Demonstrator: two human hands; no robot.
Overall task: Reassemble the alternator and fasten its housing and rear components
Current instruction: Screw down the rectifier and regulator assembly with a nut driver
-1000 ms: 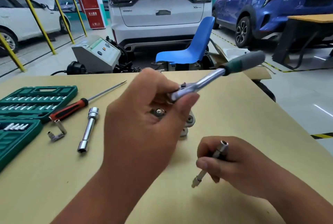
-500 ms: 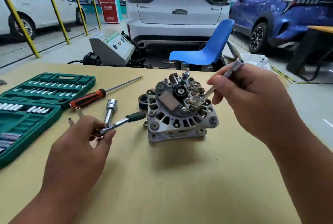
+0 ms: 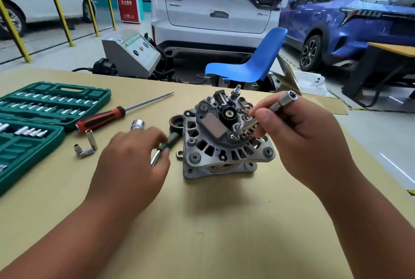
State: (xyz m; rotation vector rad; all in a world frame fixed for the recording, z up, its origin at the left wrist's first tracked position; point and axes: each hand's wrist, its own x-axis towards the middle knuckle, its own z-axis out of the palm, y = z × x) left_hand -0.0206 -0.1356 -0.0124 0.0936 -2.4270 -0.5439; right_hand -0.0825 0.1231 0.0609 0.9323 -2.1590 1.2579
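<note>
Evidently the alternator (image 3: 224, 144) stands near the middle of the bench (image 3: 224, 234) with its rear face turned up so that the rear fasteners can be reached from above. Its shaft axis runs close to upright, and the threaded terminal stud (image 3: 237, 90) points up at the far edge.

The right hand (image 3: 303, 144) pinches an extension bar (image 3: 272, 108) between thumb and fingertips (image 3: 262, 117). That light hold looks suited to spinning a fastener down rather than applying torque. The bar slopes from its open drive end at upper right down to the left, with its tip at a fastener beside the grey regulator block (image 3: 214, 127). Whether the tip is seated I cannot tell.

The left hand (image 3: 132, 166) is blurred. Its fingers (image 3: 160, 138) are curled round a ratchet (image 3: 166, 145) whose green grip points toward the housing, probably kept close for the bar's drive end.

A pulley (image 3: 177, 122) lies just beside the housing's far left. A screwdriver (image 3: 105, 117), loose sockets (image 3: 86, 147) and the open socket case (image 3: 45, 108) sit off to the left, within that hand's reach.
</note>
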